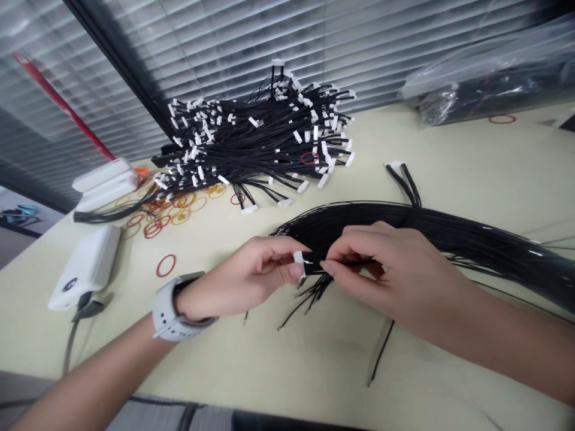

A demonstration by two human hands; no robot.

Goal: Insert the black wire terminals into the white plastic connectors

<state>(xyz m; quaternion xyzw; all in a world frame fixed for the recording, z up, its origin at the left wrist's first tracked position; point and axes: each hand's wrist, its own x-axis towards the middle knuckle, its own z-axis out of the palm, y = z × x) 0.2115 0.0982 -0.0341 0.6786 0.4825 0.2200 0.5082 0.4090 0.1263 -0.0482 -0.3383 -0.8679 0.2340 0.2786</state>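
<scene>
Black wire harness point(449, 251), white connector point(299, 264) pinched by left hand point(240, 276), right hand point(390, 275) apparently gripping its wires point(345, 262)

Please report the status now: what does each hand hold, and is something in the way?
Left hand pinching white connector. Right hand pinching black wires. Red rubber band lying apart, left of both hands.

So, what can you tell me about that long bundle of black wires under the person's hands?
The bundle is a thick sheaf of thin black wires, glossy like plastic insulation, lying on the pale table and running off the right of the view. A short black branch rises over it, ending in a white connector. Loose ends splay out below the hands. The left hand pinches a white-tipped strand group, and the right hand pinches strands beside it.
</scene>
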